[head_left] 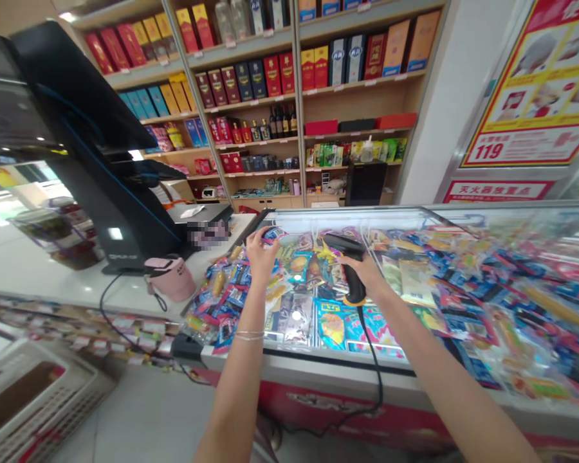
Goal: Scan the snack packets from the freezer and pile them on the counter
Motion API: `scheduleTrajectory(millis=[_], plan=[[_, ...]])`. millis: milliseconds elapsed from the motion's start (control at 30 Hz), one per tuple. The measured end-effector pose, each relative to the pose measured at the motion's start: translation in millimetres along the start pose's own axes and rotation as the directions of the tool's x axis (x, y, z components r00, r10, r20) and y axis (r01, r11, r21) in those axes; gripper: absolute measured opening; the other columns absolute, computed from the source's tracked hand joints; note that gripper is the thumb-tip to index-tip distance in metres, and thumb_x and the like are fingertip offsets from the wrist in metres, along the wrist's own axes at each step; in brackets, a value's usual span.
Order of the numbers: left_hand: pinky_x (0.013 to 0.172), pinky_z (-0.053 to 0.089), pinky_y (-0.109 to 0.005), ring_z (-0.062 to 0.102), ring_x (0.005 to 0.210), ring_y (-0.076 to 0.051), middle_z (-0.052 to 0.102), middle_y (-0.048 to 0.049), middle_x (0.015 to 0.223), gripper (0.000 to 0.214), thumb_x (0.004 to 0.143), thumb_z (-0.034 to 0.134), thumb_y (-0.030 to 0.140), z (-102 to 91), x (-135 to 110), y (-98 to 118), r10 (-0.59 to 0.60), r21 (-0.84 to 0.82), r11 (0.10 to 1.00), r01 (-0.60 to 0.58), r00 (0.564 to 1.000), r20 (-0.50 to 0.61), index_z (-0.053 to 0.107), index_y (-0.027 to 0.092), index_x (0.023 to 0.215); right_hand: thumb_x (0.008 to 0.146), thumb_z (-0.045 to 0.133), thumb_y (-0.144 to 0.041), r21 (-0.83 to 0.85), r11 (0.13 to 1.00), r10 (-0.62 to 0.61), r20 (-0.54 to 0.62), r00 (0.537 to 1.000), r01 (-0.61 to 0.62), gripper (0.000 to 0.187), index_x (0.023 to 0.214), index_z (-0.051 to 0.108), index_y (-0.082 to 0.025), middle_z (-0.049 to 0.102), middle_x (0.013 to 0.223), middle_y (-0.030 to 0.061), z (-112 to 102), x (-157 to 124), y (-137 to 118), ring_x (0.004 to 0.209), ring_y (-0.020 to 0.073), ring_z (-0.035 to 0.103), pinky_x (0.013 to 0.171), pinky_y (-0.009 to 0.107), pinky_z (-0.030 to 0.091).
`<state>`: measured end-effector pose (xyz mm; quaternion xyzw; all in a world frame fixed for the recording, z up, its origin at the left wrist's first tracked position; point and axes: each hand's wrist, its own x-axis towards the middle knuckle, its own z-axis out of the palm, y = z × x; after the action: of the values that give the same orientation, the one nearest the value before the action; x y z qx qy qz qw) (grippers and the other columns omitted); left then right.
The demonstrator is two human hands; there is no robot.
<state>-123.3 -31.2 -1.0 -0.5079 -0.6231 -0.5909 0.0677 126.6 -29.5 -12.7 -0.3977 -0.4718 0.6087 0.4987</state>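
My right hand (361, 269) is closed round the grip of a black handheld barcode scanner (346, 252) with a yellow base; its cord hangs down in front of the chest freezer (347, 376). The scanner's head points left. My left hand (261, 251) is closed on a small blue wrapped ice-cream packet (272, 234), held up over the freezer's open left part, just left of the scanner. Below both hands lie many wrapped ice creams (313, 302) inside the freezer. A thin bracelet sits on my left wrist.
A black checkout terminal (91, 161) stands on the white counter (24, 270) at left, with a pink pouch (171, 278) beside it. A white plastic basket (33, 399) sits at lower left. Shelves of boxed bottles (270, 77) fill the back wall. A red poster (540, 83) hangs at right.
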Motion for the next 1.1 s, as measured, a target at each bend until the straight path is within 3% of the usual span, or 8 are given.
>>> scheduleTrajectory(millis=[167,333,433,800,1100], plan=[[0.097,0.043,-0.036,0.056,0.107,-0.023,0.053,-0.0111,0.114,0.038,0.075,0.062,0.026,-46.0,20.8,-35.7,-0.031,0.288,0.956,0.063,0.993,-0.116,0.062,0.019,0.113,0.063,0.073,-0.023,0.117,0.984,0.108,0.179,0.978,-0.13,0.017,0.062,0.058,-0.015,0.057,0.048,-0.0008,51.6,4.0,20.1,0.038,0.0092,0.05,0.037,0.02,0.043],[0.092,0.043,-0.045,0.054,0.106,-0.032,0.058,-0.0164,0.109,0.044,0.078,0.06,0.042,-56.4,12.9,-68.1,-0.151,0.584,0.795,0.167,0.986,-0.077,0.064,0.016,0.113,0.066,0.072,-0.02,0.198,0.933,0.25,0.24,0.938,-0.3,0.016,0.064,0.057,-0.016,0.056,0.049,-0.0018,78.7,8.5,53.9,0.039,0.0076,0.049,0.038,0.018,0.043],[0.092,0.041,-0.049,0.05,0.11,-0.037,0.059,-0.0185,0.115,0.048,0.079,0.057,0.053,-55.8,6.9,-74.8,-0.16,0.682,0.716,0.149,0.986,-0.048,0.068,0.017,0.108,0.067,0.071,-0.02,0.21,0.912,0.296,0.255,0.92,-0.352,0.016,0.064,0.056,-0.016,0.056,0.05,-0.0015,83.0,10.6,66.8,0.04,0.0077,0.05,0.038,0.018,0.044],[0.086,0.045,-0.037,0.061,0.101,-0.029,0.068,-0.015,0.108,0.049,0.09,0.042,0.047,-61.1,5.9,-73.4,-0.234,0.699,0.712,0.069,0.962,0.143,0.061,0.014,0.122,0.066,0.073,-0.024,0.179,0.925,0.287,0.243,0.926,-0.334,0.018,0.063,0.058,-0.015,0.057,0.053,-0.0016,83.2,4.5,75.2,0.041,0.0077,0.049,0.04,0.02,0.044],[0.086,0.046,-0.038,0.061,0.102,-0.029,0.067,-0.0162,0.108,0.043,0.09,0.042,0.041,-64.2,3.9,-67.9,-0.212,0.709,0.704,0.04,0.964,0.157,0.062,0.012,0.115,0.062,0.074,-0.026,0.204,0.93,0.26,0.223,0.939,-0.306,0.019,0.061,0.059,-0.015,0.057,0.05,-0.0013,82.3,-0.4,74.5,0.04,0.0079,0.049,0.039,0.019,0.042]])
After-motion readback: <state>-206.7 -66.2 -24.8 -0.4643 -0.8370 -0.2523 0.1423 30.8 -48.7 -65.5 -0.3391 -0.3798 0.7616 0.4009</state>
